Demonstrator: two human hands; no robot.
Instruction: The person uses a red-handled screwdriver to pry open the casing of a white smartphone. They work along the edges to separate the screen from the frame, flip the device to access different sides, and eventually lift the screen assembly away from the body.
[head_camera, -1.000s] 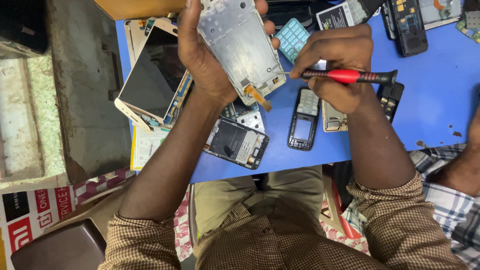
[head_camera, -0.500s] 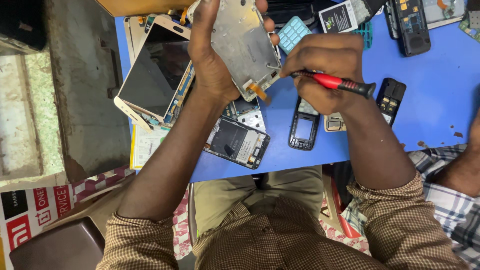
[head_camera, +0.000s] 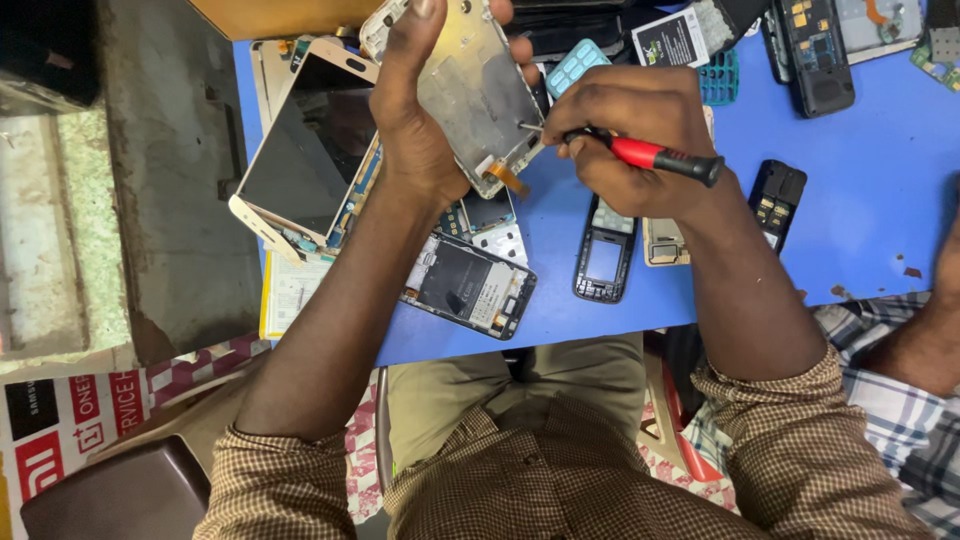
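Blue work table (head_camera: 880, 200) fills the far side, littered with stripped handsets. Biggest piece on it: a white-framed smartphone with a dark glass screen (head_camera: 300, 145), lying at the left edge, partly over a cream sheet. Nearer the person lies an opened black phone body with its innards showing (head_camera: 468, 285), and beside it an empty black keypad-phone frame (head_camera: 603, 262). A black phone back shell (head_camera: 778, 200) sits to the right, well apart from the hands.

Now the action, up above the table: the left hand (head_camera: 410, 130) is wrapped around a silver-grey metal phone chassis (head_camera: 480, 95), thumb on one long edge, fingers curled over the far edge, holding it tilted. An orange flex ribbon (head_camera: 508, 178) dangles from the chassis's lower corner. The right hand (head_camera: 630, 135) pinches a red-and-black-handled screwdriver (head_camera: 660, 157) between thumb and fingertips, the thin metal tip touching the chassis's right edge.

How far along? The chassis already looks bare, no screen or board visible on the side shown, so the strip-down seems well advanced; judging by the tip's position, a screw or clip on that edge is being worked. Whether it is out yet, I cannot tell.
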